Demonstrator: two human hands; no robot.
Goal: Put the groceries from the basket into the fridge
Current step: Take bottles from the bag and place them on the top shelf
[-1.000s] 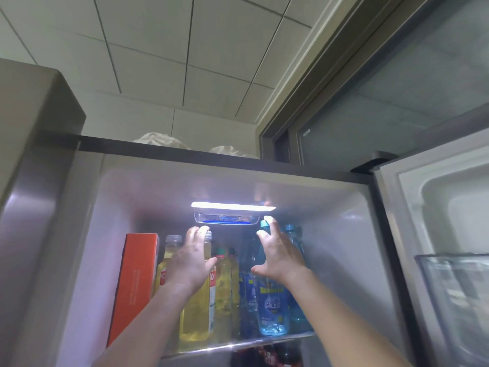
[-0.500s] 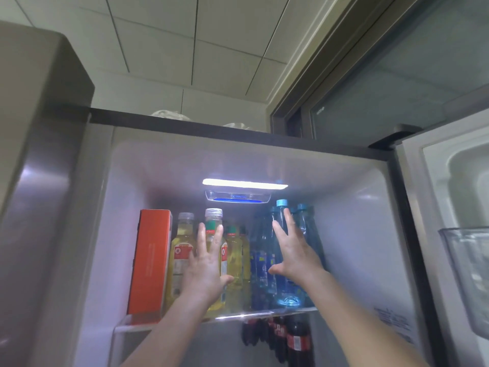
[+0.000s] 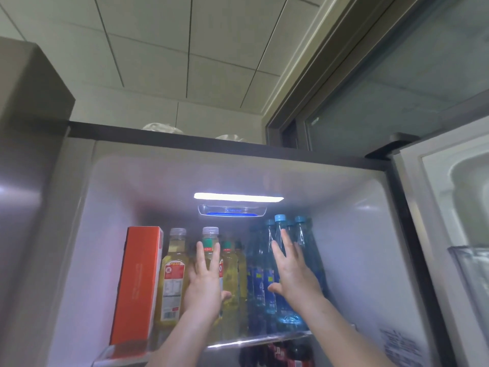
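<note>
The fridge [image 3: 352,234] stands open, its white inside lit by a bright strip lamp [image 3: 238,197] in the ceiling. All places here are told from that lamp. Below it runs the top glass shelf [image 3: 259,340], crowded with groceries. Below and far to the left of the lamp an orange carton [image 3: 137,284] stands upright at the shelf's end. Just right of the carton, still left of the lamp, a row of yellow bottles [image 3: 173,276] stands upright, with pale and green caps and red-and-white labels. Below and right of the lamp a cluster of blue bottles [image 3: 264,274] stands upright, with blue caps and blue labels, touching one another.
</note>
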